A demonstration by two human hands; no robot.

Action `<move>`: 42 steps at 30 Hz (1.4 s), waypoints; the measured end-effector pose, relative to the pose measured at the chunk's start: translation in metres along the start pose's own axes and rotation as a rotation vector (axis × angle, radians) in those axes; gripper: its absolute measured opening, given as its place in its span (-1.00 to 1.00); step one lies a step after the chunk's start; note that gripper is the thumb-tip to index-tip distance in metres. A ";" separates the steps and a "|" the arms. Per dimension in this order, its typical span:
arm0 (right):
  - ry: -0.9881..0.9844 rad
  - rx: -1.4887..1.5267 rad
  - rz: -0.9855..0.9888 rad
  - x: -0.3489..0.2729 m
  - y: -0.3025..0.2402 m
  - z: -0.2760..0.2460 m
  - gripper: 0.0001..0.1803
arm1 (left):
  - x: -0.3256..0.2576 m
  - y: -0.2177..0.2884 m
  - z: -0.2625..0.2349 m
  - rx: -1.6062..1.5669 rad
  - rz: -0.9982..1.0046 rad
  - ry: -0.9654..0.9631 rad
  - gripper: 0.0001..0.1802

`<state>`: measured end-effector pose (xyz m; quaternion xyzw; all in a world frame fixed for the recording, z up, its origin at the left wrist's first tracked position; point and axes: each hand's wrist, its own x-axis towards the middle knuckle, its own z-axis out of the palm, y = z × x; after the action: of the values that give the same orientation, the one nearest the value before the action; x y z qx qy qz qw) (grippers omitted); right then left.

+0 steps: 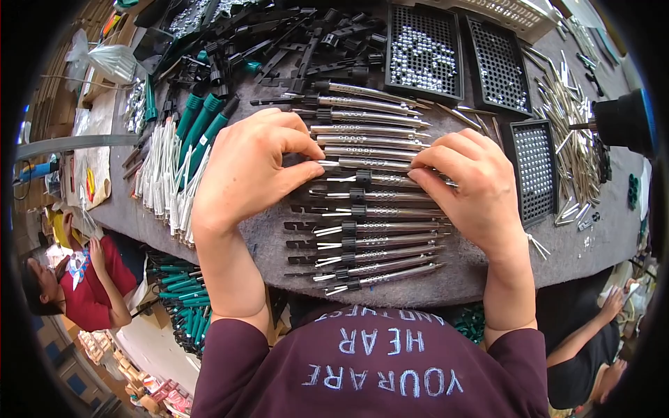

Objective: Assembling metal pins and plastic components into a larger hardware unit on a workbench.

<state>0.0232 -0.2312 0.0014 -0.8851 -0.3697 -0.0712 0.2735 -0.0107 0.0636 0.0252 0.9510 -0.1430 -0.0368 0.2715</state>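
Several perforated metal soldering iron barrels point(387, 212) lie side by side in a column across the grey cloth. The nearer ones have black collars and white leads at their left ends. My left hand point(247, 164) pinches the left end of one barrel point(366, 164) in the middle of the column, where a short white piece shows by the fingertips. At the same barrel's right end, the thumb and fingers of my right hand point(470, 177) are closed. Its tip is hidden behind those fingers.
Teal handles point(202, 129) and a bundle of white heating elements point(164, 174) lie left. Black plastic parts point(306, 52) pile up at the back. Black perforated trays point(533, 167) and loose metal rods point(568, 125) fill the right, near a black-ended power screwdriver point(620, 125). Two other people sit nearby.
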 end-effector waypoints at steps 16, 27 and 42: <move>0.020 0.092 -0.005 0.007 -0.005 0.005 -0.78 | 0.006 0.013 -0.004 -0.251 0.122 0.111 -0.91; 0.030 0.430 0.137 0.001 -0.006 0.012 -0.74 | 0.008 0.025 0.008 -0.606 0.029 0.096 -0.77; -0.082 0.235 0.072 0.001 -0.012 0.017 -0.79 | 0.005 0.020 0.011 0.083 0.249 0.018 -0.83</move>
<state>0.0142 -0.2144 -0.0074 -0.8619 -0.3542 0.0186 0.3624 -0.0124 0.0405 0.0267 0.9366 -0.2591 0.0117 0.2357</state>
